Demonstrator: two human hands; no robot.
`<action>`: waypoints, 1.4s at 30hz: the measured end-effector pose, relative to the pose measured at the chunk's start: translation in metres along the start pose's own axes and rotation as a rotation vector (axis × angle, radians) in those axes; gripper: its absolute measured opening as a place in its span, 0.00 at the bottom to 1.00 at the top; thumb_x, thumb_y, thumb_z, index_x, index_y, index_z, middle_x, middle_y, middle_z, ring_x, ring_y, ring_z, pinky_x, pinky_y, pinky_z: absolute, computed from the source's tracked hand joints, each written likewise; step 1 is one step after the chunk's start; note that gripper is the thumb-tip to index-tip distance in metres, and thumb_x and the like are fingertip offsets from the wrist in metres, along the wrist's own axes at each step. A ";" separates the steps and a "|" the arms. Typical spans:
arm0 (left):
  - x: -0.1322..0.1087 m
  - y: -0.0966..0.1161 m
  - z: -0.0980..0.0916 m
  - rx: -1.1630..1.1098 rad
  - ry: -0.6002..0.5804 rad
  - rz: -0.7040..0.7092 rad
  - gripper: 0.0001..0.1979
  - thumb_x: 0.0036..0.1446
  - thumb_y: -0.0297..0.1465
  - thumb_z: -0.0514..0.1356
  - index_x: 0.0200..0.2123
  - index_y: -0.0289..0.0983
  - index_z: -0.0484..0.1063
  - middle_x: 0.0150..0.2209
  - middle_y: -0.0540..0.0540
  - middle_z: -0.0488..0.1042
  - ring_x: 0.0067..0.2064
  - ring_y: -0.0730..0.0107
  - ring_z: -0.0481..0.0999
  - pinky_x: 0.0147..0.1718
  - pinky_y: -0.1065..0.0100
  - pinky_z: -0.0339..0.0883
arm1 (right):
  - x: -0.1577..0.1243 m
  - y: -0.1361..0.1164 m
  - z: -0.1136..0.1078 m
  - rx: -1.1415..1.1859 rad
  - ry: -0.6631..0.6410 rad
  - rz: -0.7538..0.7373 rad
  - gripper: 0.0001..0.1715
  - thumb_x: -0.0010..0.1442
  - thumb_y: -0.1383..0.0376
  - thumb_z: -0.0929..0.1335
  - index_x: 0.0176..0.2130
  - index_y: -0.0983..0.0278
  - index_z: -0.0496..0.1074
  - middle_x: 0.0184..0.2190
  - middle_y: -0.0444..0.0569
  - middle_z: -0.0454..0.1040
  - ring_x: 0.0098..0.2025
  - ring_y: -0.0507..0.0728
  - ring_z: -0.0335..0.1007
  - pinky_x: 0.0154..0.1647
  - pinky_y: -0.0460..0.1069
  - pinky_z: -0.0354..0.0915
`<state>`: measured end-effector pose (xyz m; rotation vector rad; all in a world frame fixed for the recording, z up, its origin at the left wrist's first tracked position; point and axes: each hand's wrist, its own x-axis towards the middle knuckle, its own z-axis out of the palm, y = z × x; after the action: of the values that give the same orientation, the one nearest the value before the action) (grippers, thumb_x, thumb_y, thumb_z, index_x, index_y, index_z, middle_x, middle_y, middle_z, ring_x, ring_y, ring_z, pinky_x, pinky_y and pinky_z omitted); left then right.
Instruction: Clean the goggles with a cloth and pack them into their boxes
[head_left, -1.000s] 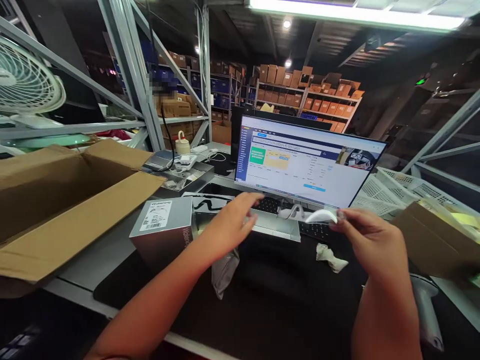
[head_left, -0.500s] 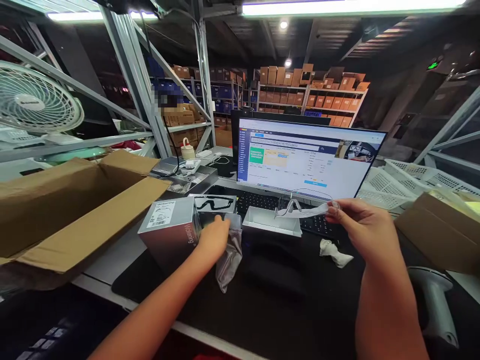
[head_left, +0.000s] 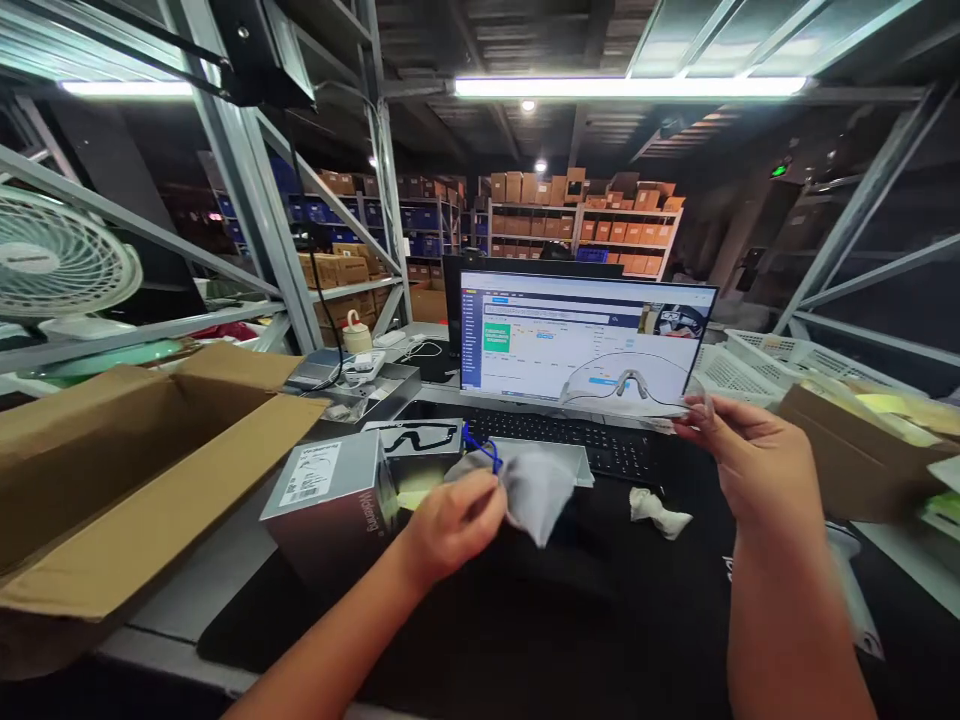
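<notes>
My left hand (head_left: 457, 520) is closed on a grey drawstring pouch (head_left: 541, 490) with a blue cord; the pouch is blurred by motion. Between the fingers of my right hand (head_left: 750, 455) is the edge of a clear glasses lens (head_left: 592, 385) with a nose piece, raised in front of the monitor. Left of the pouch stands a silver box (head_left: 330, 500) with a white label. Behind it is a box printed with black glasses (head_left: 416, 436). A pale open box (head_left: 581, 460) lies partly hidden behind the pouch.
A big open carton (head_left: 150, 490) takes up the left side. The monitor (head_left: 570, 340) and keyboard (head_left: 555, 435) stand at the back. A crumpled white tissue (head_left: 658, 513) lies on the black mat. Right are a scanner (head_left: 855, 590) and another carton (head_left: 862, 450).
My left hand has lifted the grey pouch out from beside the boxes and moved right with it. My right hand has turned the lens to face me. The camera view has shifted.
</notes>
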<state>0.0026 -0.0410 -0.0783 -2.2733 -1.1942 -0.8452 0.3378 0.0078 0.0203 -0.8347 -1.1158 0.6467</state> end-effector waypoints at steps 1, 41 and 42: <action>0.001 0.005 0.005 -0.031 0.017 0.088 0.17 0.68 0.32 0.48 0.41 0.42 0.77 0.40 0.44 0.78 0.45 0.65 0.80 0.46 0.68 0.74 | -0.003 -0.003 -0.004 -0.027 0.011 0.004 0.20 0.45 0.54 0.81 0.35 0.63 0.82 0.32 0.47 0.81 0.30 0.55 0.80 0.36 0.50 0.81; -0.028 0.099 -0.004 -0.730 0.096 -0.383 0.11 0.66 0.27 0.49 0.30 0.39 0.64 0.33 0.47 0.65 0.35 0.67 0.67 0.34 0.66 0.64 | -0.197 0.045 -0.041 -0.556 -0.399 -0.565 0.27 0.63 0.75 0.67 0.57 0.56 0.74 0.48 0.52 0.81 0.44 0.62 0.81 0.43 0.53 0.81; -0.030 0.100 -0.004 -0.724 0.094 -0.371 0.10 0.66 0.27 0.49 0.31 0.39 0.64 0.33 0.47 0.66 0.35 0.67 0.68 0.35 0.66 0.65 | -0.196 0.044 -0.031 -0.556 -0.312 -0.526 0.23 0.64 0.75 0.67 0.53 0.56 0.77 0.45 0.51 0.81 0.42 0.61 0.82 0.42 0.52 0.81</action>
<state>0.0718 -0.1141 -0.1056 -2.5225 -1.4566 -1.7375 0.3031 -0.1337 -0.1220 -0.8662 -1.7643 0.0113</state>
